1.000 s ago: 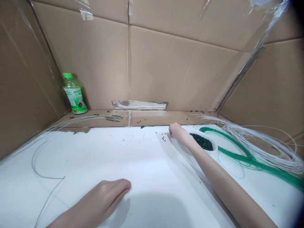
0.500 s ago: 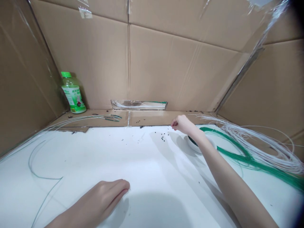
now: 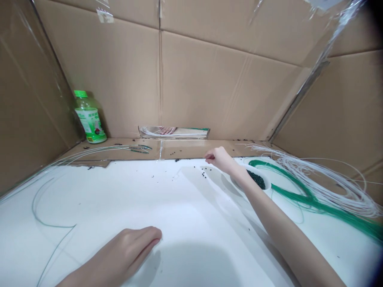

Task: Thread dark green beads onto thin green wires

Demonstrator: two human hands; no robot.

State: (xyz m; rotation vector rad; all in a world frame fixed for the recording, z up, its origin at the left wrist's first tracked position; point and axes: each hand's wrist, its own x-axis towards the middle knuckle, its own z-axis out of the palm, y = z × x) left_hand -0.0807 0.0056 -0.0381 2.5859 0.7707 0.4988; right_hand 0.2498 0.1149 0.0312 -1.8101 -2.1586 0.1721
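My right hand (image 3: 222, 160) is raised past the rim of a white bowl (image 3: 267, 184). Its fingertips are pinched together, and whatever may be between them is too small to see. Dark green beads (image 3: 256, 179) fill the bowl, which my forearm partly covers. Just beyond the bowl's left side, several loose beads (image 3: 204, 173) lie scattered on the white table (image 3: 119, 199), close under my right hand. Low in the view, my left hand (image 3: 134, 248) rests closed near the table, thumb against fingers. Anything it holds is hidden.
Green strands (image 3: 323, 207) and a coil of white strands (image 3: 335, 181) lie at the right. Beaded strands (image 3: 139, 149) stretch along the back left, near a green-capped bottle (image 3: 91, 121). A thin green wire (image 3: 56, 226) bends at left. Another person's hand (image 3: 167, 130) shows through the cardboard slot.
My right hand has moved left, away from the bowl, uncovering more of the beads inside. Another person's hand has appeared in the slot. My left hand has hardly moved.
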